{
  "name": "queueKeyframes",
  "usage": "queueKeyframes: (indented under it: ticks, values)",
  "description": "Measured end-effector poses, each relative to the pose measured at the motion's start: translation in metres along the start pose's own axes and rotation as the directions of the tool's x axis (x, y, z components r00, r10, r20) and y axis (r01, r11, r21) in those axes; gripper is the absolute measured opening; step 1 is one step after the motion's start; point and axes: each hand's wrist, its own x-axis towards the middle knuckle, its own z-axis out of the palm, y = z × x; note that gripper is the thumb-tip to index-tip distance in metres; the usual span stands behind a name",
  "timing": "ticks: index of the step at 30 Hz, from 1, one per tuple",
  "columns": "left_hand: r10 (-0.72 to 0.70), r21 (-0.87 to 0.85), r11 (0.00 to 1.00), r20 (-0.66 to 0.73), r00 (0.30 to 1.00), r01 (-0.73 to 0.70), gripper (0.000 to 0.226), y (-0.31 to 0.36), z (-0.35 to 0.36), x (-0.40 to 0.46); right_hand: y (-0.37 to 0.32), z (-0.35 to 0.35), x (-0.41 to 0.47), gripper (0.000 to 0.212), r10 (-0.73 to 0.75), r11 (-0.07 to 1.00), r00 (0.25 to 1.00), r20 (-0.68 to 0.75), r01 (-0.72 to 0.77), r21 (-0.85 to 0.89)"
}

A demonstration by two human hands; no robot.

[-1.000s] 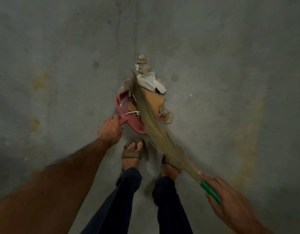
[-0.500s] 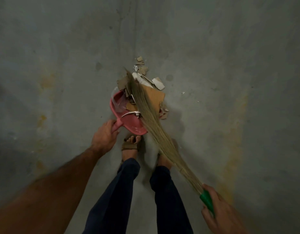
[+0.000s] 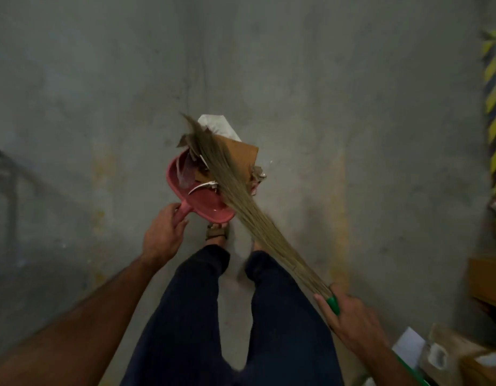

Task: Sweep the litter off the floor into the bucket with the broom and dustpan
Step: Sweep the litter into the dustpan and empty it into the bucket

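Single view only — head-worn, wide-angle, aimed forward and steeply down at the concrete floor (image 3: 352, 93). Close enough to catch both forearms entering from 7 and 5 o'clock, with the left hand (image 3: 163, 235) just left of centre and the right hand (image 3: 350, 321) low toward 4 o'clock. Legs (image 3: 213, 316) straight down at 6 o'clock, dustpan (image 3: 196, 196) near frame centre. Edges bowed by the lens — striped post (image 3: 493, 107) curving at 2 o'clock. No second view to overlap.
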Motion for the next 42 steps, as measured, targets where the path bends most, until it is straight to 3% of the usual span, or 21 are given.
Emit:
queueKeyframes:
  ticks: [7,10,14,18,23,27,29,35,38,42]
  values:
    - [0.116,0.033,0.993,-0.055,0.992,-0.114,0.036,0.034,-0.096,-0.038,-0.014,-0.029,-0.071,0.053,-0.010,0.992,0.980,-0.197,0.035,0.124]
    - [0.194,0.008,0.981,-0.067,0.979,-0.194,0.035,0.039,-0.120,-0.045,-0.033,-0.028,-0.098,0.052,0.003,0.994,0.956,-0.294,0.029,0.102]
    - [0.311,-0.007,0.950,-0.079,0.947,-0.312,0.033,0.034,-0.150,-0.052,-0.081,-0.008,-0.143,0.047,0.106,0.994,0.906,-0.410,-0.092,0.055]
    - [0.444,0.019,0.896,-0.064,0.894,-0.444,0.035,0.020,-0.183,-0.055,-0.138,0.027,-0.193,0.051,0.183,0.976,0.866,-0.466,-0.105,0.188]
    - [0.614,0.066,0.787,0.013,0.789,-0.613,0.033,0.014,-0.209,-0.062,-0.204,0.080,-0.259,0.056,0.427,0.878,0.787,-0.446,-0.242,0.413]
    - [0.764,0.044,0.635,0.114,0.635,-0.771,0.030,0.029,-0.202,-0.081,-0.243,0.117,-0.327,0.049,0.591,0.789,0.663,-0.459,-0.359,0.498]
    - [0.808,0.009,0.570,0.174,0.563,-0.821,0.029,0.038,-0.189,-0.096,-0.255,0.137,-0.359,0.049,0.655,0.729,0.638,-0.406,-0.392,0.561]
    - [0.865,-0.068,0.427,0.320,0.386,-0.902,0.030,0.055,-0.135,-0.169,-0.286,0.214,-0.445,0.056,0.837,0.525,0.459,-0.297,-0.523,0.671]
    - [0.879,-0.074,0.342,0.379,0.290,-0.937,0.033,0.057,-0.103,-0.216,-0.303,0.253,-0.489,0.052,0.898,0.384,0.411,-0.156,-0.561,0.734]
    - [0.864,-0.100,0.234,0.477,0.160,-0.967,0.034,0.058,-0.057,-0.294,-0.331,0.303,-0.551,0.045,0.963,0.218,0.264,-0.056,-0.637,0.739]
